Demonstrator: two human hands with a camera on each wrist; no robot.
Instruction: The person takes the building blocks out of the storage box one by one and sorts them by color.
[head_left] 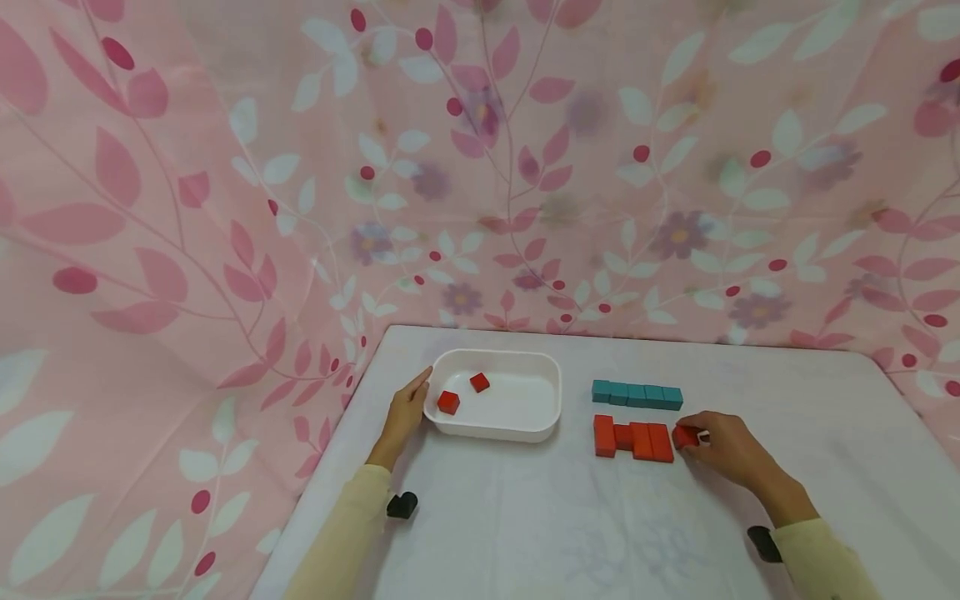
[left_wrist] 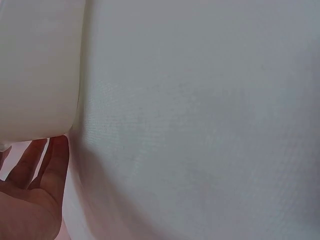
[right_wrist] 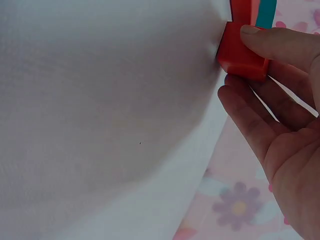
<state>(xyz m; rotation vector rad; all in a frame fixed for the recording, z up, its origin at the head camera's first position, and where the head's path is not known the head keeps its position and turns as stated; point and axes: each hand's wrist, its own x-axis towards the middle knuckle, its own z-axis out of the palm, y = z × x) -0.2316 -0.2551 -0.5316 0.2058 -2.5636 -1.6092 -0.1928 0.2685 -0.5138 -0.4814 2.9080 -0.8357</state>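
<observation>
A white plastic tray [head_left: 517,400] holds two red blocks, one cube [head_left: 448,402] near its left wall and another block [head_left: 480,382] farther back. My left hand [head_left: 405,415] rests against the tray's left end; in the left wrist view its fairly straight fingers [left_wrist: 56,162] touch the tray wall. My right hand [head_left: 722,446] pinches a red block [right_wrist: 242,52] between thumb and fingers. That block is at the right end of a row of red blocks [head_left: 641,440]; whether they touch is hard to tell.
Behind the red row lies a straight row of teal blocks [head_left: 637,395]. A white cloth covers the table [head_left: 525,517]. Pink floral fabric [head_left: 510,167] hangs behind the table and at its left. Dark wrist-camera parts [head_left: 402,505] show by both sleeves.
</observation>
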